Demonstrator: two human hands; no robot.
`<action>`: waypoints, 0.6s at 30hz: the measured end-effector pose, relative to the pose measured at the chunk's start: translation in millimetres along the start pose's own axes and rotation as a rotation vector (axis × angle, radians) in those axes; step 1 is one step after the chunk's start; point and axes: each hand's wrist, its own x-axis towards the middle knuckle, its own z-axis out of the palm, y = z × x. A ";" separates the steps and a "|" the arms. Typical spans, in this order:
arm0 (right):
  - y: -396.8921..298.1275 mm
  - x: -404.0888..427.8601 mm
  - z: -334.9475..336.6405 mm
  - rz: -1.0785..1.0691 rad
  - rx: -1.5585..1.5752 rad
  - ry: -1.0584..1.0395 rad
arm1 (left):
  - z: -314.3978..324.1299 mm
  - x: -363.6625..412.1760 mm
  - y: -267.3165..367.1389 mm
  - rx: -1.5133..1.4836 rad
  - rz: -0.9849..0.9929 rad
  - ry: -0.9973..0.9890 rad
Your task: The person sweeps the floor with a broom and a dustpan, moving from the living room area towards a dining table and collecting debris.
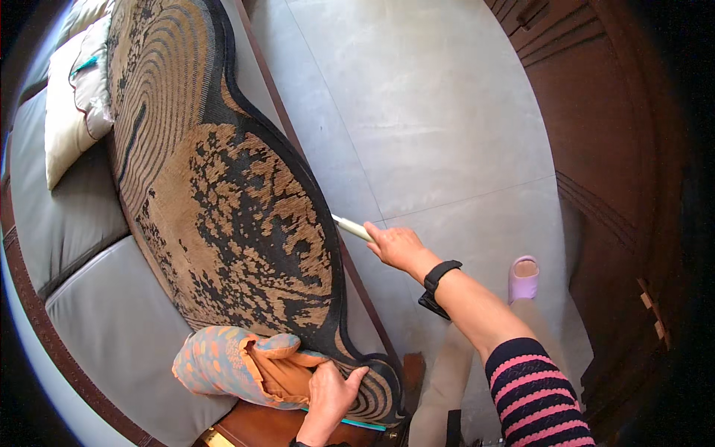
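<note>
My right hand (396,246), with a black band on the wrist, is closed around a pale handle (354,228). The far end of that handle meets the dark edge of a brown and black patterned rug (262,223); what is at its tip cannot be made out. The rug lies along a grey cushioned sofa. At the rug's near end my left hand (332,394) touches the edge of an orange and blue patterned fabric item (218,360), with its orange lining showing. Whether the fingers grip it or the rug is unclear.
Grey seat cushions (134,335) and a cream pillow (72,112) are at the left. A brown wooden surface (251,427) lies near my left hand. Grey floor tiles (435,112) spread to the right, with dark brown furniture (592,112) beyond. My foot wears a pink slipper (523,286).
</note>
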 end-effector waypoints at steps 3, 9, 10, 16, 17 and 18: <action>11.8 -35.1 5.6 -0.036 -0.077 -0.030 | 2.6 -0.9 -0.3 -0.033 0.020 0.028; 28.1 -151.7 -28.3 0.098 -0.122 -0.065 | 8.4 -3.7 -6.9 -0.060 0.100 0.132; 31.3 -175.0 -38.8 0.116 -0.120 -0.050 | 5.7 -6.0 -3.2 -0.052 0.095 0.141; 19.8 -316.0 -102.9 0.392 -0.209 -0.142 | 2.7 -9.2 1.2 -0.083 0.087 0.119; 19.9 -342.5 -107.4 0.397 -0.213 -0.139 | 1.6 -9.4 2.1 -0.091 0.086 0.108; 19.5 -369.8 -108.2 0.418 -0.201 -0.102 | 2.2 -10.3 1.4 -0.098 0.106 0.126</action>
